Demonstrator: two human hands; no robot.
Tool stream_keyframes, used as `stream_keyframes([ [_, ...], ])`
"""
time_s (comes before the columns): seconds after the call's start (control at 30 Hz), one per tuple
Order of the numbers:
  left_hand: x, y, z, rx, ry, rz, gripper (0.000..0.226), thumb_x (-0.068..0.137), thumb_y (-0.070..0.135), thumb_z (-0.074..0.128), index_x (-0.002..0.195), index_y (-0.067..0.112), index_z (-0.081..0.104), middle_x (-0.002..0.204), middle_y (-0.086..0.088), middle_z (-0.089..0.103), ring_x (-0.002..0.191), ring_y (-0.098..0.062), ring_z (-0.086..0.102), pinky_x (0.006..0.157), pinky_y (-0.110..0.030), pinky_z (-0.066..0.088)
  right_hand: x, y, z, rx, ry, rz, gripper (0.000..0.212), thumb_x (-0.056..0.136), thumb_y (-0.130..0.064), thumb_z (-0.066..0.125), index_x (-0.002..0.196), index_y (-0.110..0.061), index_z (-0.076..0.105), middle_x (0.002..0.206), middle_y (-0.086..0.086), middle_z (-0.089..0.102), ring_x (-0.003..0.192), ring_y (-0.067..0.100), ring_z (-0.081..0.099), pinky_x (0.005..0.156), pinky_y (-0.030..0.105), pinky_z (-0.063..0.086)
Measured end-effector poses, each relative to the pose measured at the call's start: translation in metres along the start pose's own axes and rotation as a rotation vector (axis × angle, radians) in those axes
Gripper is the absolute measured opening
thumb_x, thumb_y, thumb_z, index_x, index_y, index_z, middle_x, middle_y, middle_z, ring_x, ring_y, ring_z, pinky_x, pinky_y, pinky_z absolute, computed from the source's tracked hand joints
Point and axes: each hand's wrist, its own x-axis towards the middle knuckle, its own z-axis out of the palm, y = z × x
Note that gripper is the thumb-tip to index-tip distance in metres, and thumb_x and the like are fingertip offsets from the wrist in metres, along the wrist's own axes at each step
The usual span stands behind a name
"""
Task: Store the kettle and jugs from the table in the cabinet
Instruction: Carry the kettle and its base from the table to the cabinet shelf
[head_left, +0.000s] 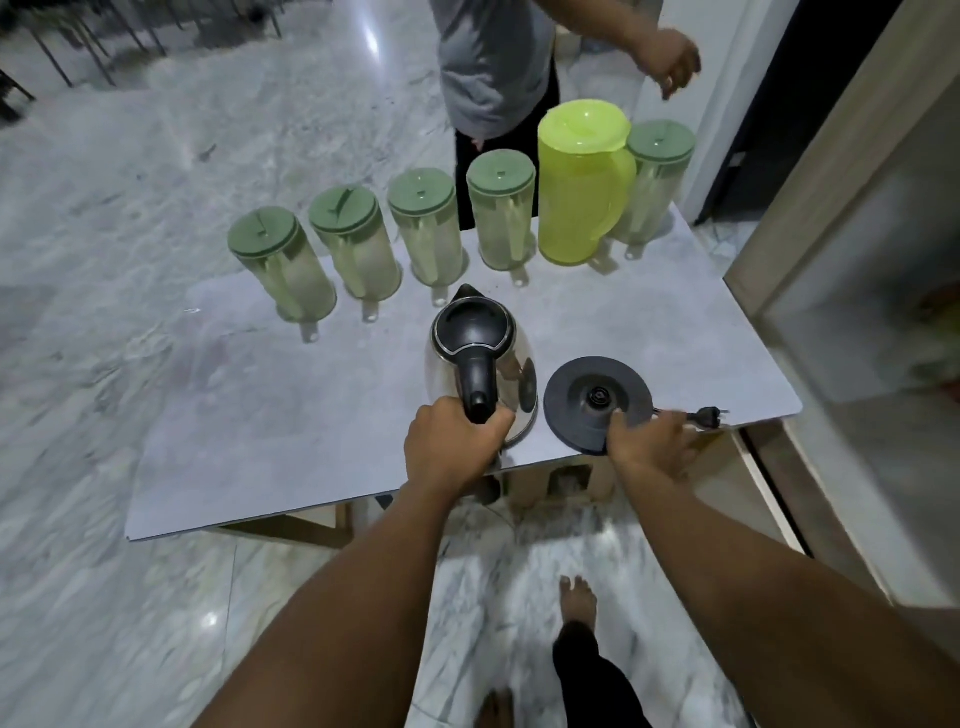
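Left hand (453, 441) clamped on kettle (480, 364) handle at worktop (291, 415) near edge; right hand (652, 441) grips black base (595, 402) just beside it; lidded jugs (431, 228) line far edge.

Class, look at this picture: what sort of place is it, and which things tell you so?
Probably a home kitchen or dining area. A table on a marble floor holds an electric kettle, its power base and a row of lidded jugs.
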Motion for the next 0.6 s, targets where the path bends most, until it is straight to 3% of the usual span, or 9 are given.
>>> stream_keyframes([
  [0.07, 0.001, 0.002, 0.001, -0.005, 0.001, -0.002, 0.046, 0.069, 0.063, 0.054, 0.067, 0.018, 0.062, 0.072, -0.008, 0.065, 0.073, -0.03, 0.063, 0.063, -0.036, 0.05, 0.009, 0.01, 0.012, 0.258, -0.182, 0.328, 0.112, 0.066, -0.069, 0.073, 0.149, -0.008, 0.03, 0.148, 0.018, 0.041, 0.124, 0.038, 0.05, 0.098, 0.049, 0.045],
  [0.1, 0.002, 0.002, 0.002, -0.007, 0.002, -0.004, 0.046, 0.068, 0.064, 0.054, 0.066, 0.019, 0.061, 0.072, -0.009, 0.065, 0.073, -0.03, 0.063, 0.063, -0.037, 0.052, 0.015, 0.013, 0.019, 0.401, -0.278, 0.424, 0.115, 0.058, -0.074, 0.075, 0.145, -0.009, 0.036, 0.142, 0.015, 0.048, 0.11, 0.035, 0.057, 0.09, 0.048, 0.052],
  [0.2, 0.006, 0.004, 0.004, -0.018, 0.005, -0.016, 0.044, 0.068, 0.064, 0.055, 0.063, 0.021, 0.058, 0.071, -0.009, 0.065, 0.071, -0.03, 0.064, 0.061, -0.035, 0.05, 0.031, 0.014, 0.032, 0.605, -0.438, 0.511, 0.078, 0.071, -0.057, 0.079, 0.127, -0.01, 0.052, 0.116, 0.014, 0.064, 0.081, 0.027, 0.066, 0.064, 0.043, 0.061],
  [0.33, 0.007, 0.007, 0.003, -0.038, 0.0, -0.018, 0.042, 0.066, 0.063, 0.055, 0.061, 0.021, 0.056, 0.068, -0.009, 0.065, 0.069, -0.03, 0.064, 0.058, -0.032, 0.045, 0.04, 0.017, 0.043, 0.644, -0.479, 0.49, 0.069, 0.075, -0.049, 0.08, 0.124, -0.006, 0.055, 0.105, 0.016, 0.07, 0.073, 0.025, 0.07, 0.04, 0.031, 0.054],
  [0.47, 0.002, 0.005, -0.003, -0.043, -0.035, 0.003, 0.043, 0.066, 0.063, 0.055, 0.066, 0.021, 0.062, 0.072, -0.01, 0.067, 0.071, -0.028, 0.066, 0.061, -0.033, 0.051, 0.032, 0.028, 0.041, 0.697, -0.462, 0.487, 0.057, 0.084, -0.035, 0.076, 0.121, 0.003, 0.055, 0.092, 0.021, 0.068, 0.066, 0.025, 0.068, 0.046, 0.033, 0.056],
  [0.6, -0.012, -0.005, -0.009, -0.086, -0.015, 0.044, 0.036, 0.066, 0.056, 0.058, 0.06, 0.021, 0.062, 0.067, -0.008, 0.068, 0.07, -0.029, 0.067, 0.064, -0.037, 0.056, 0.011, 0.041, 0.035, 0.726, -0.365, 0.463, 0.051, 0.086, -0.035, 0.075, 0.117, 0.003, 0.06, 0.088, 0.02, 0.072, 0.056, 0.024, 0.065, 0.052, 0.033, 0.057],
])
